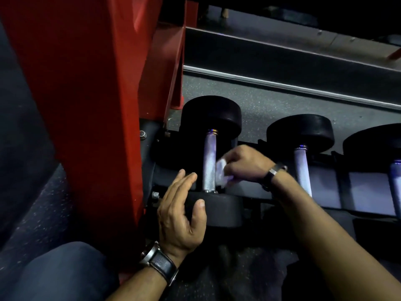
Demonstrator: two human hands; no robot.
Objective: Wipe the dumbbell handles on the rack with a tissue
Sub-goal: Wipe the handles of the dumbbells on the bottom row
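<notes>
A black dumbbell lies on the low rack with its knurled silver handle pointing away from me. My right hand grips a crumpled white tissue and holds it against the right side of that handle. My left hand is open just left of the handle, its thumb over the dumbbell's near black head. A second dumbbell handle lies to the right, partly behind my right wrist, and a third handle is at the frame's right edge.
A red upright post of the rack stands close on the left. Grey speckled floor lies behind the dumbbells, with a dark metal rail beyond. My knee in dark trousers is at the lower left.
</notes>
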